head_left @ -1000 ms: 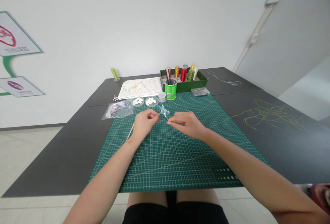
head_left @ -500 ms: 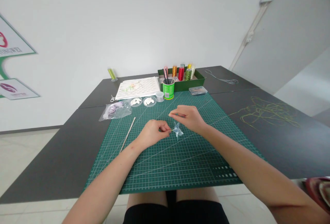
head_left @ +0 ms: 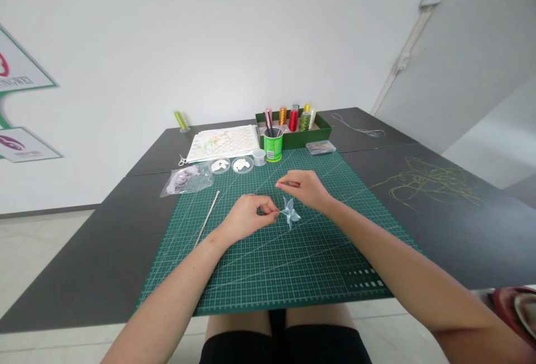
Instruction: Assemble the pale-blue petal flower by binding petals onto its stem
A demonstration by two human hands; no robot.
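A pale blue, star-shaped artificial flower [head_left: 292, 213] points to the right over the green cutting mat [head_left: 268, 280]. My left hand [head_left: 250, 213] pinches its thin stem between thumb and forefinger. Just above and to the right of the flower, my right hand [head_left: 305, 187] is closed in a pinch, apart from the petals; anything between its fingertips is too fine to see. Left of my left hand, a thin pale twisted cord or stick [head_left: 207, 218] lies on the mat.
At the back stand a green can of tools [head_left: 273, 146] and a green box [head_left: 295, 139] with several thread spools. Two dishes of white pieces [head_left: 220, 165], a plastic bag [head_left: 188, 178] and paper sheets [head_left: 226, 142] lie left. Tangled yellow-green thread [head_left: 431, 182] lies right.
The flower has turned slightly in my left fingers, its petals now facing more openly. My right hand has shifted a little; both hands keep their pinches.
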